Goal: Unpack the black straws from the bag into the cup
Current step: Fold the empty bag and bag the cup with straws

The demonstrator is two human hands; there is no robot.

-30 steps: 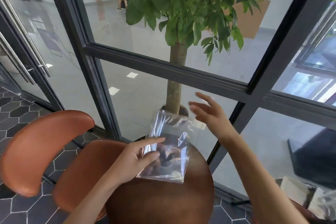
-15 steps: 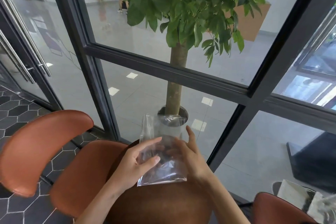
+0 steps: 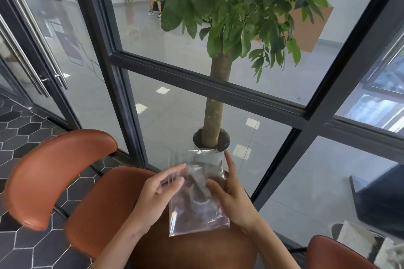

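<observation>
**Both hands on a clear bag above the round counter**

At the left edge of the frame an orange chair (image 3: 54, 172) stands on the dark hexagon-tiled floor (image 3: 21, 129), its curved back toward the glass wall. Just right of it, low in the centre, the left hand (image 3: 153, 194) reaches up from the bottom, fingers (image 3: 172, 170) loosely spread and lightly curled, the thumb and fingertips touching the left edge of the bag (image 3: 196, 209). The bag is clear plastic, held upright over the brown counter (image 3: 196, 251). Through it a pale cup (image 3: 200, 197) shows, with something dark standing in it; whether those are the straws I cannot tell through the glare. The right hand (image 3: 234, 201) holds the bag's right side, thumb pressed on the front, index finger pointing up along the edge. Behind, a potted tree (image 3: 215, 98) rises beyond the glass. A second orange seat (image 3: 332, 253) sits at the lower right.
</observation>
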